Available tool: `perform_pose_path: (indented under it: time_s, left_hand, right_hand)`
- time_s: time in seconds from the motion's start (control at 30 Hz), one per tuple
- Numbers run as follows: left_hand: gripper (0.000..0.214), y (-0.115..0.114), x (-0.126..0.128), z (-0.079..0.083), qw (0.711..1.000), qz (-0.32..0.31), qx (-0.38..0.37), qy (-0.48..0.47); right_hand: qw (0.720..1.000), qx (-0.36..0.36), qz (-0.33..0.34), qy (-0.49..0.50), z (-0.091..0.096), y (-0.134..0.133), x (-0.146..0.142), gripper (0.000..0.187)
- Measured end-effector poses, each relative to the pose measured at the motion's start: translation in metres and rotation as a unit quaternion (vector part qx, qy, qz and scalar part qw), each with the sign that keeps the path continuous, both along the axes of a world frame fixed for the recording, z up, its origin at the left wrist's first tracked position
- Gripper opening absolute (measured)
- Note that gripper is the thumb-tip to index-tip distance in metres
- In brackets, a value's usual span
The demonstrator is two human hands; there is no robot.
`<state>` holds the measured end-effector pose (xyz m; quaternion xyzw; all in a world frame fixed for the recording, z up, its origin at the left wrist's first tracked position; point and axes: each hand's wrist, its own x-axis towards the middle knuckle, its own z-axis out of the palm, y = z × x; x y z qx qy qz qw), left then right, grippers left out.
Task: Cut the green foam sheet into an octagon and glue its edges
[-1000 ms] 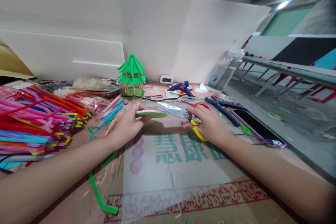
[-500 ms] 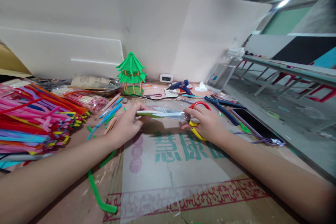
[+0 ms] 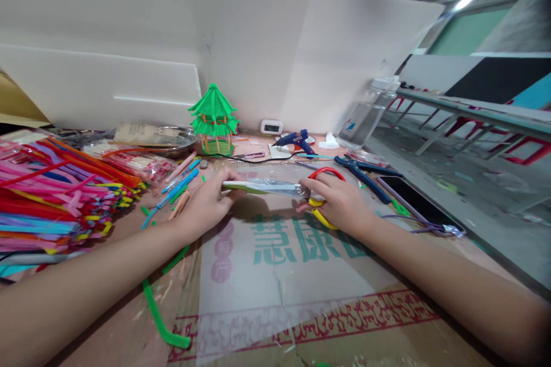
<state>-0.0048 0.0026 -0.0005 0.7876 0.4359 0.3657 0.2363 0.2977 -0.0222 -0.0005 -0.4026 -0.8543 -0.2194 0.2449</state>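
My left hand (image 3: pixel 206 203) is closed on a flat green piece (image 3: pixel 241 186), held level above the cardboard sheet (image 3: pixel 284 275). My right hand (image 3: pixel 338 200) grips scissors (image 3: pixel 297 189) with a red and yellow handle. The scissor blades are shut along the green piece, reaching almost to my left fingers. A green model pavilion (image 3: pixel 214 120) stands behind my hands near the white wall.
A big pile of coloured pipe cleaners (image 3: pixel 55 189) fills the left side. A blue glue gun (image 3: pixel 297 140), blue pliers (image 3: pixel 364 170), a phone (image 3: pixel 415 198) and a clear plastic bottle (image 3: pixel 364 117) lie at the back right. A bent green pipe cleaner (image 3: pixel 161 318) lies near my left forearm.
The scissor blades were open beside the green piece a second ago. They have slid leftward over it and closed on it. My left hand has held still.
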Motion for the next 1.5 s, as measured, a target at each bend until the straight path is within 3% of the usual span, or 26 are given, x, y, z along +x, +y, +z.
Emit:
perform_pose_path:
  time_s: [0.43, 0.73, 0.9, 1.5]
  left_hand:
    - [0.012, 0.003, 0.0, -0.003, 0.999, -0.01, -0.033, -0.041]
    - [0.012, 0.003, -0.001, -0.003, 0.999, -0.016, -0.007, -0.029]
    - [0.008, -0.001, -0.001, -0.002, 0.999, 0.003, 0.028, 0.03]
    - [0.016, -0.001, -0.002, -0.007, 0.996, 0.016, 0.05, 0.068]
  right_hand:
    - [0.993, -0.059, -0.034, 0.093, -0.002, 0.006, 0.004, 0.044]
    - [1.0, -0.008, -0.007, 0.026, 0.001, 0.001, -0.001, 0.035]
    - [0.999, 0.035, 0.011, 0.002, 0.004, -0.001, -0.006, 0.032]
    - [0.999, 0.041, 0.02, -0.004, 0.003, -0.001, -0.005, 0.033]
